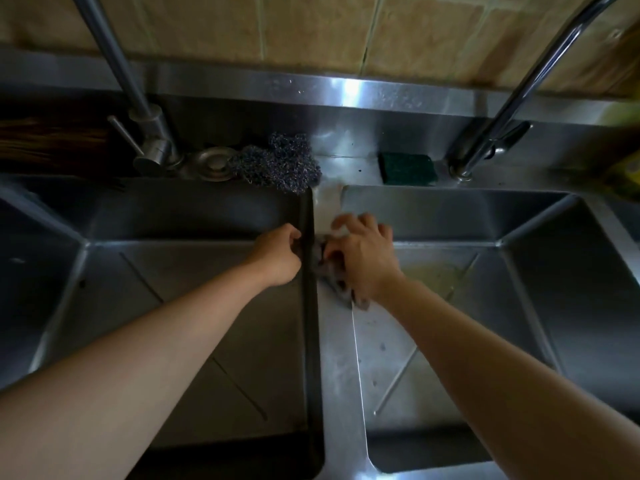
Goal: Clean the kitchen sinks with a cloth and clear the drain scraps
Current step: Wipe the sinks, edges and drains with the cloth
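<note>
Two steel sinks lie side by side: the left sink [145, 306] and the right sink [540, 289], parted by a narrow steel divider [337, 358]. A dark grey cloth [329, 271] lies bunched on the divider. My right hand [363, 258] presses down on the cloth with fingers spread and bent. My left hand [277, 254] is just inside the left sink at the divider's edge, fingers curled toward the cloth; whether it pinches the cloth is hidden. Yellowish scraps [433, 275] lie on the right sink's floor.
A steel-wool scourer [280, 164] and a round metal strainer [213, 164] sit on the back ledge by the left tap [152, 147]. A green scouring pad [408, 169] lies beside the right tap [491, 143]. A brush [52, 140] sits far left, a yellow item [627, 174] far right.
</note>
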Demonstrator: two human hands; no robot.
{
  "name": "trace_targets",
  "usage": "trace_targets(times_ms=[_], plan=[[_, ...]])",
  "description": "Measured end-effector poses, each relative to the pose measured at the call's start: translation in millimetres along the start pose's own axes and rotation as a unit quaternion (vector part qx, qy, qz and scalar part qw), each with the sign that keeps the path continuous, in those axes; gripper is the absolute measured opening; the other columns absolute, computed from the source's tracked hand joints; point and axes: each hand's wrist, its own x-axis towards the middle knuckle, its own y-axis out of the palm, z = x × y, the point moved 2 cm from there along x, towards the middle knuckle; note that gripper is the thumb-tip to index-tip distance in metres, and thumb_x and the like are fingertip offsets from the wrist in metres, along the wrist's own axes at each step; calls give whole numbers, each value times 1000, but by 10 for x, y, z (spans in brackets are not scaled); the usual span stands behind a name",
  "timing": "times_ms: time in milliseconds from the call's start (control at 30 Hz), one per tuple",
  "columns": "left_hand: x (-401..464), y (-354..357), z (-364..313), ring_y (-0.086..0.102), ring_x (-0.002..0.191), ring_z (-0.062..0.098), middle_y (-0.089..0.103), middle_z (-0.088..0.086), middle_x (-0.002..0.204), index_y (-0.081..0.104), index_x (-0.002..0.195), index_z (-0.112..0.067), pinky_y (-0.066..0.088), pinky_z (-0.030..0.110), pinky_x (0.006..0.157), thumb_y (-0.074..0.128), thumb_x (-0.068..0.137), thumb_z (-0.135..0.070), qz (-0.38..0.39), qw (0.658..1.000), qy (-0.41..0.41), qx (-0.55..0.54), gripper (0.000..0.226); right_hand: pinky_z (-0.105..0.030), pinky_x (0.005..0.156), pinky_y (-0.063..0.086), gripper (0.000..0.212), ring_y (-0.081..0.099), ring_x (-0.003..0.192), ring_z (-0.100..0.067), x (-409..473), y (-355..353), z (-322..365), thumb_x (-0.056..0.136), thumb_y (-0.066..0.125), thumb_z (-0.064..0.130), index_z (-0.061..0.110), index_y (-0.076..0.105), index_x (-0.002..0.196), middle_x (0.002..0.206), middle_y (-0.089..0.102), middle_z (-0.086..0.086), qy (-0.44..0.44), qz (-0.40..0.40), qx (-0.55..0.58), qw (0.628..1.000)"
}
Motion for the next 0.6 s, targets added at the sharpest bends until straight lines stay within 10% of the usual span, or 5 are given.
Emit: trace_targets(times_ms=[200, 600], plan=[[-147, 80, 225, 51, 117, 25, 53, 8, 129, 51, 125, -15, 41, 28, 88, 59, 83, 2, -4, 999, -36, -8, 46, -50, 99, 42, 65, 28, 128, -34, 456, 56, -1, 81, 69, 12, 24, 43, 139, 134, 29, -11, 44, 0, 33, 998], [-944, 364, 294, 48, 123, 25, 48, 5, 138, 44, 135, -22, 44, 36, 98, 52, 88, -2, -39, 997, -61, 11, 52, -38, 95, 44, 42, 36, 120, -27, -720, 261, 191, 89, 57, 16, 28, 57, 129, 128, 40, -5, -59, 23, 59, 996]])
